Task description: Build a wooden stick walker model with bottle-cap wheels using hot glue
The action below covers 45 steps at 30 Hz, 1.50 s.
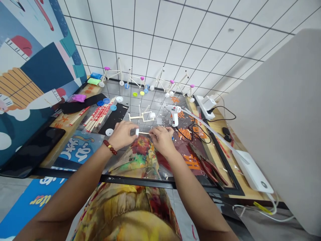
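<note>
My left hand point(122, 135) pinches a white bottle cap point(137, 132), held on edge. From the cap a thin pale stick point(144, 133) runs across to my right hand point(162, 140), whose fingers are closed on its other end. Just beyond both hands lies a small frame of glued sticks point(141, 117) with a white cap point(151, 115) at its right side. A white hot glue gun point(175, 115) stands past my right hand. Another white cap point(109, 132) lies flat beside my left wrist.
Several stick-and-cap tricycle models point(142, 79) line the wall. Left are wrapped chopsticks point(99, 115), blue caps point(113, 107), pink clay point(79, 97) and a phone point(37, 150). Right are pliers point(208, 164), a black cable point(193, 130), a power strip point(204, 107) and a white device point(253, 170).
</note>
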Tool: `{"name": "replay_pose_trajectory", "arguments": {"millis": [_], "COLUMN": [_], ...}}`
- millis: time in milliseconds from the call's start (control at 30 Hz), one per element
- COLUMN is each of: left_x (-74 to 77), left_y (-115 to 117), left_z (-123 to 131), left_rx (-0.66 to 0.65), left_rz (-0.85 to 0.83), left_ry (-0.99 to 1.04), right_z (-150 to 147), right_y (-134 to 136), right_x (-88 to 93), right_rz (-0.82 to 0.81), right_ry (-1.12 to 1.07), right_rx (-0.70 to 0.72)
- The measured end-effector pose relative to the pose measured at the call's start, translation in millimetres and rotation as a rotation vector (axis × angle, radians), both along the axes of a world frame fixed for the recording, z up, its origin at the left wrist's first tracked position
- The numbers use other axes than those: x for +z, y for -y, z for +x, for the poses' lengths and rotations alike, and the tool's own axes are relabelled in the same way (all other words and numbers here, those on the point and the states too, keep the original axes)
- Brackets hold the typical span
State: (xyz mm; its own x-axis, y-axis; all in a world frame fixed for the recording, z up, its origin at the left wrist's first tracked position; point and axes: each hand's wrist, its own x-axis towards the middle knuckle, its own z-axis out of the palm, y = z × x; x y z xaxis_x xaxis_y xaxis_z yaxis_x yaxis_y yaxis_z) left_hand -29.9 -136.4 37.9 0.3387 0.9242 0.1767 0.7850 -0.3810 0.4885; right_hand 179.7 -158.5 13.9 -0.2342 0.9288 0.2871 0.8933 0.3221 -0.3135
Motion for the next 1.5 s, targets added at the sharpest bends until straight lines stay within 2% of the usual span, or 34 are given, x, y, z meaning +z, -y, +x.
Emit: {"name": "replay_pose_trajectory", "arguments": {"millis": [667,833,933,1000,1100,1200,1267,1333,1500], "left_x": [0.2,11.3,19.4,22.2,22.8,23.0,24.4,25.7,18.9], "left_y": [0,1,-4,-10,-16,-14,-7,0,8], "left_z": [0,-8,-20,-30,-51,-74,-87,-95,-94], "left_rx": [-0.036,-0.065,-0.084,-0.018,0.187,0.337,0.384,0.357,0.142], "left_rz": [-0.009,-0.002,0.069,0.128,0.190,0.130,0.070,0.030,-0.032], "left_ry": [-0.012,0.010,0.106,0.202,0.329,0.379,0.329,0.241,-0.028], "right_z": [1,1,1,1,1,1,0,0,1], "right_y": [0,1,2,3,4,6,6,6,5], "right_x": [1.4,5.2,7.4,8.3,9.4,10.6,11.5,12.3,11.8], "right_rz": [-0.038,0.007,0.048,0.080,0.120,0.143,0.156,0.175,0.197], "right_ry": [0.037,0.007,-0.033,-0.056,-0.086,-0.109,-0.122,-0.134,-0.154], "right_rx": [-0.019,-0.031,-0.051,-0.055,-0.047,-0.048,-0.051,-0.058,-0.096]}}
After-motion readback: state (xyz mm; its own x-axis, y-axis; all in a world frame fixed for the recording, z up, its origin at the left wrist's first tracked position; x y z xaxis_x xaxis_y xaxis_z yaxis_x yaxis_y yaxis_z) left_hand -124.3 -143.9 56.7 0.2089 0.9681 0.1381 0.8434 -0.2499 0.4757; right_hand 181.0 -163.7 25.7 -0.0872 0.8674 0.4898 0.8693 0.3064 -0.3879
